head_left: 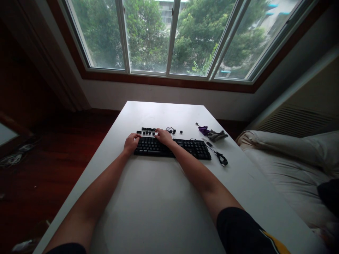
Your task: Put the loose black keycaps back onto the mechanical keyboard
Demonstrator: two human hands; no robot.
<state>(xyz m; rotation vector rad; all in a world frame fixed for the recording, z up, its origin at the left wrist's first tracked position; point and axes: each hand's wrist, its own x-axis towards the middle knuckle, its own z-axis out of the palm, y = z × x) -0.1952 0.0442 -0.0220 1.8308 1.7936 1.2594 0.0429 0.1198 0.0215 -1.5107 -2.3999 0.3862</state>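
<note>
Black, full-width keyboard [196,149], lying crosswise on the white table [153,197], with a long side toward the near edge. Shows dense rows of dark keys, running through to the right end. Beyond the far left part of the keyboard, loose black keycaps [149,133] in two short rows, small and block-shaped; farther right, a single black cap [181,132], set apart from these rows. Legends on the keys: too small to read in this view. Left hand [131,143]: placed at the far left corner of the keyboard, with fingers directed far and bent inward to the right. Left grip: narrow; holding of the keyboard edge impossible to confirm. Right hand [164,137]: positioned over the far edge of the keyboard, left of its middle, palm down, with fingertips directed left, close to the nearer row of keycaps. Right grip: narrow between thumb and fingers; presence of a keycap in it not determinable. Forearms: extended from the near side, converging toward the keyboard, with the right one passing over its near edge. At right, beside the keyboard, a bundled black cable [221,158].
</note>
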